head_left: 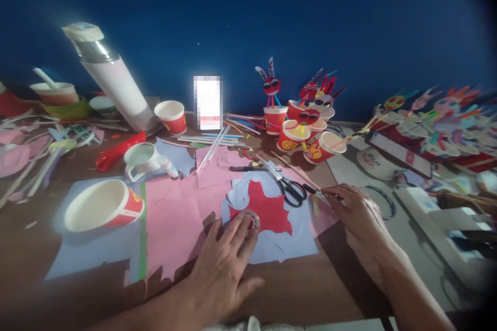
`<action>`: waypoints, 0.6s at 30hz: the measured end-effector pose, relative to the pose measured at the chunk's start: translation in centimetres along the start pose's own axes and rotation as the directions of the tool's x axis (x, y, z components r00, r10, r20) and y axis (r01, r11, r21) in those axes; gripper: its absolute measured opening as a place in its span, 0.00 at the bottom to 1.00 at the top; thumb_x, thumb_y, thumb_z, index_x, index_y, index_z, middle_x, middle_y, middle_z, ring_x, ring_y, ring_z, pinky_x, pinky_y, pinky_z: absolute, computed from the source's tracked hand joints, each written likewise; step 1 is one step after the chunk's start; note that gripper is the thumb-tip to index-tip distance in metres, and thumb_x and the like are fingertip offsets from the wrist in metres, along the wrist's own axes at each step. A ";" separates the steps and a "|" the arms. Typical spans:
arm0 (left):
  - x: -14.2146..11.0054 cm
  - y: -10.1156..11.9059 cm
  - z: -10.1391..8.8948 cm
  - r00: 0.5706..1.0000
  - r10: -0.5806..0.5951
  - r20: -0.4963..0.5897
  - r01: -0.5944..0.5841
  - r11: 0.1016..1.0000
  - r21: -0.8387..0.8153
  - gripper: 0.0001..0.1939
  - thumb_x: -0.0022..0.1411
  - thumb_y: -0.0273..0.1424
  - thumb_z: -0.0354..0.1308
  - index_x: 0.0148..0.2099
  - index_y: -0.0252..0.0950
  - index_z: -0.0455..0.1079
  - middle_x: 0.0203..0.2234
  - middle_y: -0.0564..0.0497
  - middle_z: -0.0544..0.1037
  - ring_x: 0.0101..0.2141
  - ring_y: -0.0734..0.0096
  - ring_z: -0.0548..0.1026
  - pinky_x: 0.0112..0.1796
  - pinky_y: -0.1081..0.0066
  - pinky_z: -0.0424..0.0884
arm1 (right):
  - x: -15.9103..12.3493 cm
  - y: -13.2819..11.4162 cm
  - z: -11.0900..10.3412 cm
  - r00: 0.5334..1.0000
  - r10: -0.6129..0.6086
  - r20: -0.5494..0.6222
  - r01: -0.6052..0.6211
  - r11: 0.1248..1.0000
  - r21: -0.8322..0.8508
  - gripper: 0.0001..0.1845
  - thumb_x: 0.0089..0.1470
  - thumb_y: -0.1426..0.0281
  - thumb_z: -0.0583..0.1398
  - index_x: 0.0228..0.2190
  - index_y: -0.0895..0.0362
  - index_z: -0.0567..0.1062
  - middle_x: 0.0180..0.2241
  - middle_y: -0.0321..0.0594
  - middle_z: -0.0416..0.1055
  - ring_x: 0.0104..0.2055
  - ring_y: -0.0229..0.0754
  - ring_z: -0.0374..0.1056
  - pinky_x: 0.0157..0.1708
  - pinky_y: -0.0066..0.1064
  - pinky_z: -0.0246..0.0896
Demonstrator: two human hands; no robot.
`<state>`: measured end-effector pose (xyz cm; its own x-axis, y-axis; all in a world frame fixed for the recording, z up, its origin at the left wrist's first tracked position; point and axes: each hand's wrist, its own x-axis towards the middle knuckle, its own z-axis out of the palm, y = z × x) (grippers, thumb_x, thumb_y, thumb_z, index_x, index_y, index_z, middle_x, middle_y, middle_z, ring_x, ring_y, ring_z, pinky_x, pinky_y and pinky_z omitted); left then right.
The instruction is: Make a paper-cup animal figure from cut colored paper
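Observation:
My left hand [227, 253] lies flat with fingers spread. Its fingertips press on a small round disc [253, 222], clear-looking with a dotted rim, on a jagged piece of red paper [274, 213]. Under the red piece is light blue paper [298, 243]. To the right, my right hand [355, 212] is closed around a slim pen [315, 194] with a black end, pointing left toward the scissors. Black-handled scissors [293, 191] lie just beyond the red paper, beside a dark pen [248, 168]. Fingers partly cover the disc.
Pink paper [171, 222] and a paper cup [97, 207] lie to the left, near a white mug [142, 160] and a tall thermos [116, 83]. Cups with paper figures [274, 119] stand at the back. A phone [402, 152] leans on a bowl at right.

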<state>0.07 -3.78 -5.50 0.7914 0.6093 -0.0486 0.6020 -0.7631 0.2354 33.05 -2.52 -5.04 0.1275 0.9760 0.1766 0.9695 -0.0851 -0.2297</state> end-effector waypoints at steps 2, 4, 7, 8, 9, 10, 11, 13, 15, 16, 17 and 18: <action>0.0 0.0 0.0 1.000 0.000 -0.003 0.000 1.000 -0.001 0.38 0.60 0.48 0.48 0.66 0.38 0.39 0.63 0.40 0.47 0.60 0.49 0.49 0.53 0.43 0.49 | 0.1 0.1 0.3 1.000 -0.006 0.009 0.007 1.000 -0.027 0.13 0.55 0.64 0.53 0.33 0.51 0.76 0.34 0.38 0.74 0.38 0.45 0.69 0.35 0.34 0.60; 0.1 -0.1 -0.1 1.000 0.001 -0.007 -0.001 1.000 -0.004 0.38 0.60 0.47 0.48 0.66 0.38 0.39 0.63 0.40 0.48 0.60 0.49 0.50 0.53 0.43 0.50 | 0.2 0.2 0.5 1.000 -0.014 0.008 0.015 0.999 -0.050 0.13 0.55 0.64 0.53 0.33 0.51 0.76 0.34 0.38 0.74 0.38 0.46 0.69 0.35 0.34 0.60; 0.2 -0.1 0.0 1.000 -0.001 -0.018 0.001 1.000 -0.006 0.37 0.60 0.46 0.49 0.66 0.38 0.40 0.63 0.40 0.50 0.60 0.49 0.51 0.52 0.43 0.51 | 0.3 0.2 0.6 1.000 -0.027 0.001 0.027 0.997 -0.072 0.13 0.55 0.64 0.53 0.33 0.51 0.77 0.34 0.39 0.75 0.37 0.46 0.69 0.33 0.34 0.60; 0.2 -0.1 0.0 1.000 0.000 -0.019 -0.001 1.000 -0.007 0.37 0.60 0.46 0.49 0.66 0.38 0.40 0.63 0.40 0.50 0.59 0.49 0.52 0.52 0.43 0.51 | 0.3 0.2 0.6 1.000 -0.030 0.002 0.030 0.997 -0.074 0.12 0.55 0.64 0.53 0.33 0.51 0.77 0.34 0.38 0.75 0.37 0.46 0.69 0.33 0.34 0.60; 0.2 -0.1 0.0 1.000 0.001 -0.018 -0.001 1.000 -0.008 0.37 0.60 0.46 0.49 0.66 0.39 0.40 0.63 0.41 0.50 0.59 0.49 0.52 0.52 0.44 0.52 | 0.3 0.2 0.6 0.999 -0.032 0.003 0.032 0.997 -0.074 0.12 0.55 0.64 0.53 0.33 0.51 0.77 0.34 0.38 0.75 0.37 0.45 0.69 0.33 0.34 0.60; 0.2 -0.1 0.0 1.000 0.002 -0.016 -0.003 1.000 -0.010 0.37 0.60 0.46 0.49 0.66 0.39 0.40 0.63 0.41 0.50 0.60 0.50 0.52 0.52 0.44 0.52 | 0.4 0.1 0.6 0.999 -0.036 0.005 0.036 0.997 -0.071 0.12 0.55 0.64 0.53 0.33 0.51 0.77 0.34 0.38 0.75 0.37 0.45 0.69 0.33 0.33 0.60; 0.2 -0.1 0.0 1.000 0.004 -0.012 -0.004 1.000 -0.012 0.37 0.60 0.46 0.49 0.66 0.38 0.40 0.63 0.41 0.49 0.60 0.50 0.51 0.52 0.44 0.52 | 0.4 0.1 0.6 0.999 -0.040 0.006 0.040 0.997 -0.068 0.12 0.55 0.64 0.53 0.33 0.51 0.77 0.34 0.38 0.75 0.37 0.44 0.69 0.34 0.33 0.60; 0.2 -0.1 -0.1 1.000 0.004 -0.005 -0.004 1.000 -0.019 0.39 0.60 0.46 0.50 0.66 0.38 0.39 0.63 0.41 0.48 0.60 0.50 0.50 0.52 0.45 0.52 | 0.6 0.0 0.6 0.999 -0.048 0.000 0.048 0.996 -0.070 0.12 0.55 0.64 0.53 0.33 0.52 0.77 0.34 0.37 0.75 0.37 0.44 0.69 0.34 0.33 0.60; 0.2 -0.1 -0.1 1.000 0.002 -0.001 -0.002 1.000 -0.024 0.40 0.59 0.45 0.51 0.66 0.37 0.37 0.63 0.41 0.47 0.60 0.51 0.50 0.52 0.46 0.53 | 0.9 -0.1 0.7 0.998 -0.056 -0.010 0.055 0.995 -0.078 0.12 0.55 0.65 0.54 0.33 0.52 0.77 0.34 0.37 0.75 0.37 0.44 0.69 0.35 0.33 0.60; 0.2 -0.1 -0.1 1.000 0.001 0.000 -0.001 1.000 -0.025 0.40 0.59 0.45 0.51 0.66 0.38 0.37 0.63 0.41 0.47 0.60 0.51 0.49 0.52 0.47 0.54 | 1.0 -0.1 0.7 0.998 -0.059 -0.014 0.058 0.995 -0.083 0.11 0.55 0.65 0.54 0.33 0.52 0.77 0.34 0.37 0.75 0.37 0.44 0.69 0.34 0.34 0.60; 0.2 -0.1 -0.1 1.000 0.000 0.000 0.000 1.000 -0.025 0.40 0.59 0.45 0.52 0.66 0.38 0.37 0.63 0.41 0.46 0.60 0.51 0.49 0.52 0.47 0.54 | 1.2 -0.2 0.8 0.998 -0.063 -0.015 0.062 0.994 -0.086 0.11 0.54 0.65 0.54 0.33 0.52 0.77 0.34 0.37 0.75 0.37 0.45 0.69 0.34 0.34 0.60; 0.2 -0.1 -0.1 1.000 0.002 -0.001 -0.002 1.000 -0.023 0.40 0.59 0.44 0.52 0.66 0.39 0.38 0.64 0.41 0.46 0.60 0.51 0.49 0.52 0.48 0.55 | 1.3 -0.2 0.8 0.998 -0.069 -0.015 0.067 0.994 -0.085 0.11 0.54 0.65 0.54 0.33 0.52 0.77 0.34 0.37 0.75 0.37 0.45 0.69 0.34 0.34 0.60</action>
<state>0.13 -3.60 -5.42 0.7924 0.6082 -0.0473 0.5979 -0.7590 0.2576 32.81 -1.11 -5.52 0.0635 0.9765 0.2060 0.9902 -0.0360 -0.1348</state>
